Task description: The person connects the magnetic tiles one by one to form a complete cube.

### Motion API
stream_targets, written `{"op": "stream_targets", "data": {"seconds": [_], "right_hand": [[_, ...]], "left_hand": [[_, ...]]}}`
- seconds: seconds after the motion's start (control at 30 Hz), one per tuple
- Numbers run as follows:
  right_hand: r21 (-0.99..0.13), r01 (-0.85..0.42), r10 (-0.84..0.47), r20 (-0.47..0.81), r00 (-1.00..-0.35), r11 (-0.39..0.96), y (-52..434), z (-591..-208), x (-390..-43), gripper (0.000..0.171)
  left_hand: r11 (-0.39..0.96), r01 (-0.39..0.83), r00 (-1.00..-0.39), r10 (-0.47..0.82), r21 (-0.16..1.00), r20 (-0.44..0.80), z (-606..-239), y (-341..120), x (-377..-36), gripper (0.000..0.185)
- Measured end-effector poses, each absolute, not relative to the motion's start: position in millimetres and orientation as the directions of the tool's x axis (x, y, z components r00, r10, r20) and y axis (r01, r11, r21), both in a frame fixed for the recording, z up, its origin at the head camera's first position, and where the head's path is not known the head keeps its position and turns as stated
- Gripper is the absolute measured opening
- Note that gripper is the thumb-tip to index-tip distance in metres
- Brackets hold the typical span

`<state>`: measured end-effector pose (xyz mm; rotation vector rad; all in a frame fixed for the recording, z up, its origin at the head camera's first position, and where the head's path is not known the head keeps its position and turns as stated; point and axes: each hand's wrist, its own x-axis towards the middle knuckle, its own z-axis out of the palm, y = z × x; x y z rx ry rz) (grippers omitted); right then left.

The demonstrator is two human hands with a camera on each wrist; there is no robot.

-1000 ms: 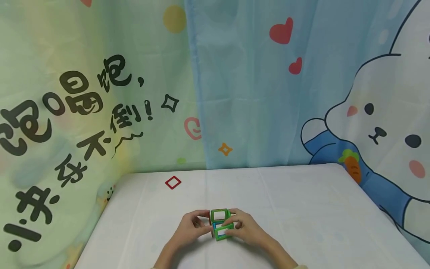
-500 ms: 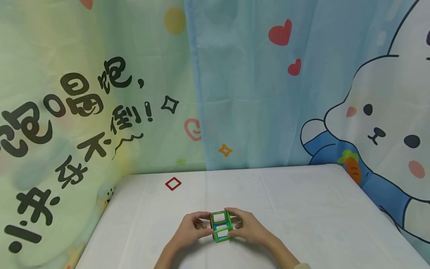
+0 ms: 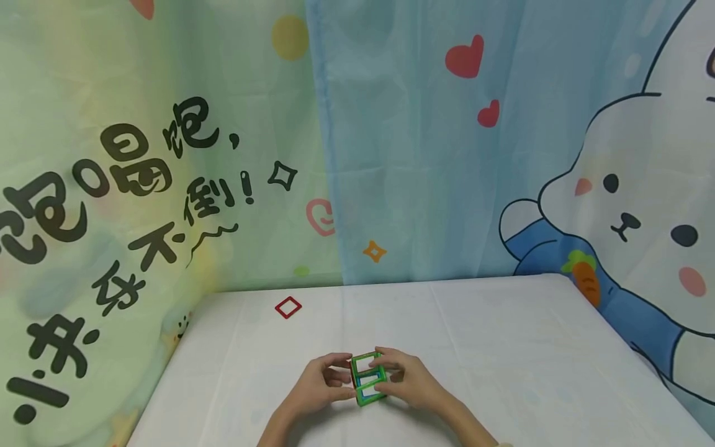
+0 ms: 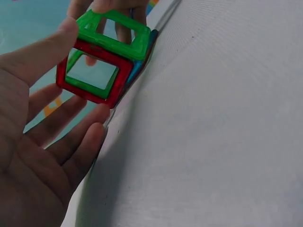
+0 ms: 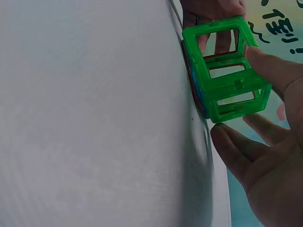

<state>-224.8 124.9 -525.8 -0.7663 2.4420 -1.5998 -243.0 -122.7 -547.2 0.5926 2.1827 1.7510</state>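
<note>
Both hands hold a small box-like build of magnetic tiles [image 5: 227, 82] low over the white table. Its open square frames are mostly green, with a red tile [image 4: 124, 78] on the left-hand side and a blue tile [image 4: 136, 71] at the bottom. My left hand [image 3: 313, 388] grips the red side, thumb at the upper corner and fingertips along the lower edge. From the other side my right hand [image 3: 413, 382] grips the green tiles, its thumb on the near one and its index finger over the far one. Part of the right side is hidden behind those fingers.
One loose red square tile [image 3: 281, 313] lies flat near the back left of the white table [image 3: 503, 347]. A printed curtain [image 3: 391, 155] with a cartoon figure hangs behind the table and along its sides.
The right hand's fingers have shifted along the green tiles, moving to the far corner and then back over the top. The build has turned slightly and lies marginally lower in view.
</note>
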Motion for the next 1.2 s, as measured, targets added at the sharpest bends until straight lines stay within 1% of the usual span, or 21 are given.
{"op": "stream_targets", "data": {"seconds": [0.07, 0.13, 0.2, 0.4, 0.47, 0.53, 0.63, 0.67, 0.7, 0.77, 0.93, 1.1, 1.2], "right_hand": [[-0.879, -0.369, -0.479, 0.195, -0.856, 0.303, 124, -525, -224, 0.021], [-0.873, -0.38, -0.476, 0.205, -0.855, 0.305, 124, -524, -223, 0.012], [-0.874, -0.377, -0.468, 0.206, -0.86, 0.308, 123, -524, -222, 0.008], [-0.9, -0.34, -0.442, 0.197, -0.875, 0.272, 122, -528, -220, 0.008], [-0.904, -0.331, -0.44, 0.19, -0.878, 0.271, 122, -529, -220, 0.013], [-0.903, -0.321, -0.439, 0.174, -0.882, 0.287, 122, -529, -220, 0.03], [-0.901, -0.298, -0.45, 0.134, -0.883, 0.315, 123, -529, -221, 0.063], [-0.902, -0.288, -0.455, 0.119, -0.883, 0.322, 124, -528, -222, 0.072], [-0.902, -0.279, -0.458, 0.106, -0.883, 0.33, 125, -528, -223, 0.076], [-0.906, -0.263, -0.464, 0.087, -0.882, 0.331, 127, -528, -224, 0.076], [-0.925, -0.241, -0.474, 0.077, -0.877, 0.295, 128, -529, -227, 0.069], [-0.944, -0.234, -0.484, 0.096, -0.87, 0.232, 125, -530, -226, 0.072], [-0.947, -0.228, -0.476, 0.097, -0.874, 0.227, 122, -531, -224, 0.07]], "left_hand": [[0.19, 0.15, -0.875, 0.483, 0.97, 0.04, -547, -122, -242, 0.063], [0.201, 0.16, -0.875, 0.482, 0.966, 0.045, -547, -122, -242, 0.064], [0.217, 0.167, -0.879, 0.475, 0.962, 0.046, -548, -121, -242, 0.064], [0.267, 0.172, -0.884, 0.467, 0.948, 0.029, -549, -119, -241, 0.062], [0.261, 0.169, -0.879, 0.476, 0.95, 0.025, -549, -120, -242, 0.059], [0.244, 0.156, -0.874, 0.485, 0.957, 0.019, -550, -120, -242, 0.056], [0.224, 0.13, -0.873, 0.487, 0.966, 0.004, -550, -118, -243, 0.048], [0.222, 0.118, -0.876, 0.482, 0.968, -0.003, -550, -117, -243, 0.046], [0.223, 0.112, -0.88, 0.475, 0.968, -0.008, -550, -115, -243, 0.044], [0.231, 0.102, -0.889, 0.457, 0.967, -0.015, -549, -112, -242, 0.04], [0.258, 0.079, -0.906, 0.422, 0.963, -0.038, -545, -107, -241, 0.038], [0.274, 0.071, -0.913, 0.406, 0.959, -0.049, -544, -106, -241, 0.035], [0.279, 0.078, -0.915, 0.402, 0.957, -0.042, -543, -106, -241, 0.034]]}}
